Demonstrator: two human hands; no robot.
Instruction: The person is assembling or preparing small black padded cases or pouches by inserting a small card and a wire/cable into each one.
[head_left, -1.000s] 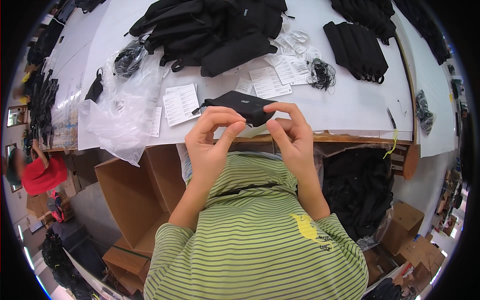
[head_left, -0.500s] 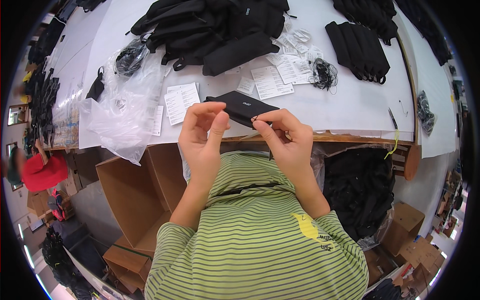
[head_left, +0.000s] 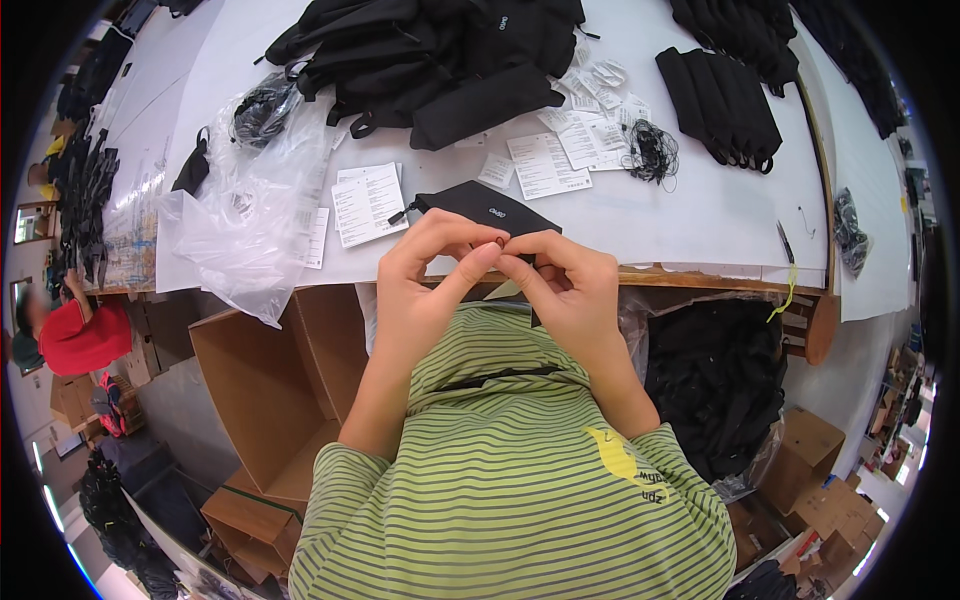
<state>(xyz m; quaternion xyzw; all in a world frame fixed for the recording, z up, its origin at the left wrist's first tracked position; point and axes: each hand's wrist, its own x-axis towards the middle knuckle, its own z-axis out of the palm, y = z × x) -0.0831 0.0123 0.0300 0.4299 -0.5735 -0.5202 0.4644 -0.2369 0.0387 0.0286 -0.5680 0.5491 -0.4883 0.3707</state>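
My left hand (head_left: 420,285) and my right hand (head_left: 580,290) meet fingertip to fingertip in front of the table's near edge. Pinched between them is a thin dark cord (head_left: 501,241), mostly hidden by the fingers. Just beyond lies a flat black zip pouch (head_left: 482,204) with a zipper pull at its left end. A pale, tag-like corner (head_left: 505,290) shows below my fingers; what it hangs from is hidden. White printed tags (head_left: 368,205) lie left of the pouch, and more paper tags (head_left: 548,165) lie behind it, near a tangle of black cords (head_left: 650,152).
Black pouches are heaped (head_left: 430,70) at the back, with a neat row (head_left: 718,110) on the right. A clear plastic bag (head_left: 240,220) overhangs the table edge. Small snips (head_left: 785,240) lie at right. Below stand an open carton (head_left: 260,385) and a bag of black goods (head_left: 715,390).
My left hand has moved right and closed in, so its fingertips now touch those of my right hand at the cord. The pouch's zipper pull has come into view.
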